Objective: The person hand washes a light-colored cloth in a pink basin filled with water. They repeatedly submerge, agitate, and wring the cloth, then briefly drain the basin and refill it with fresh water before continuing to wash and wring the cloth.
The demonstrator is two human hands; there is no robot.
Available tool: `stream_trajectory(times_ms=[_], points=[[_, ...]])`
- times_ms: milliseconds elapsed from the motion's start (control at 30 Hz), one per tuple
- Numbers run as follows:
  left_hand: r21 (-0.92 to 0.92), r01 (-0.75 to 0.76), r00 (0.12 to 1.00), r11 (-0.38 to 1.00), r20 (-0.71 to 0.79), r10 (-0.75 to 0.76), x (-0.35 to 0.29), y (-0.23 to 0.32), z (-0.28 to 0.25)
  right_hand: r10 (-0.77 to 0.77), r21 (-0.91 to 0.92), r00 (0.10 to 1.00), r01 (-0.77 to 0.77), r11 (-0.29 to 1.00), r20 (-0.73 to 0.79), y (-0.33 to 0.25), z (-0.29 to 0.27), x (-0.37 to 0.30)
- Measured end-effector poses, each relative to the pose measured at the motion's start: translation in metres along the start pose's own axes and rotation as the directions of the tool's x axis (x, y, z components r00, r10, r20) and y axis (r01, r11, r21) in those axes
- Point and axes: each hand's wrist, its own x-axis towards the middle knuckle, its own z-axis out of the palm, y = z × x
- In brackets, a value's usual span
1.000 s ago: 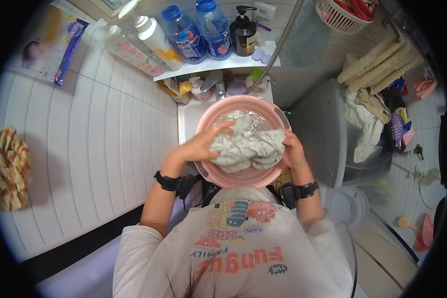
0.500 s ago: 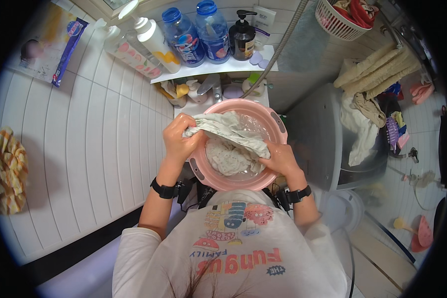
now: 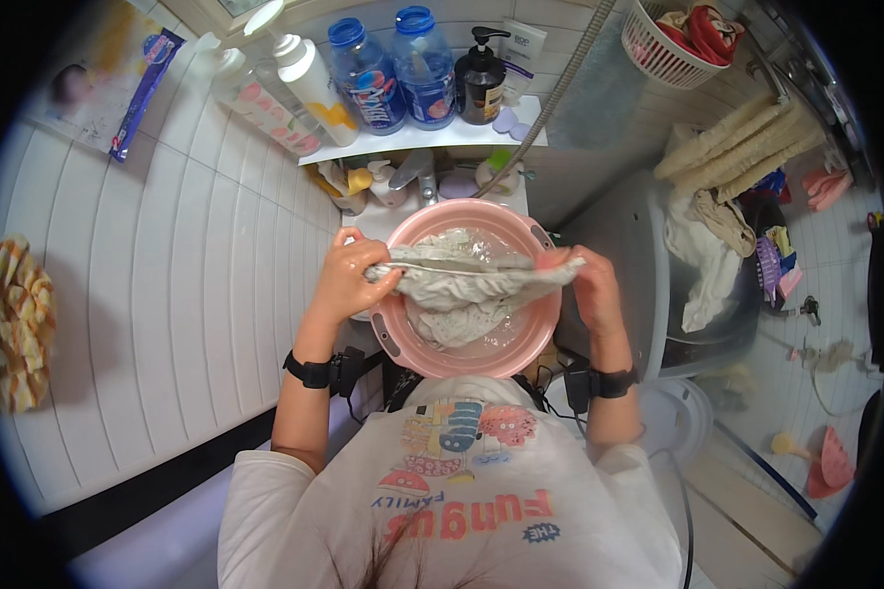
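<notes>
A wet white cloth garment with small specks (image 3: 462, 290) is stretched across a round pink basin (image 3: 532, 344) that holds water. My left hand (image 3: 354, 273) grips one end of it at the basin's left rim, fingers closed round the edge. At the right rim my right hand (image 3: 589, 283) holds the other end, its fingers folded over the fabric. Between the hands the upper edge is pulled nearly straight, while the lower part hangs in a bunch into the water.
Behind the basin is a sink with a faucet (image 3: 426, 179). Above it, a white shelf (image 3: 427, 140) carries pump bottles and two blue jars (image 3: 425, 74). To the right stands a grey appliance (image 3: 614, 285) with clothes (image 3: 702, 255) beyond it. A white basket (image 3: 663, 49) hangs at upper right.
My hands have moved apart, the right one outward and up, the left slightly lower. The garment, slanting and folded before, is now pulled almost level across the basin.
</notes>
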Motion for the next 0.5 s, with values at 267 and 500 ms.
stream_trajectory(times_ms=[267, 500], points=[[0.205, 0.020, 0.982, 0.979, 0.181, -0.058, -0.023, 0.001, 0.037, -0.175, -0.353, 0.968, 0.229, 0.907, 0.179, -0.010, -0.016, 0.008], [-0.229, 0.349, 0.927, 0.909, -0.055, -0.370, 0.008, 0.014, 0.037, -0.036, -0.562, 0.998, 0.056, 0.825, 0.047, -0.004, 0.019, 0.018]])
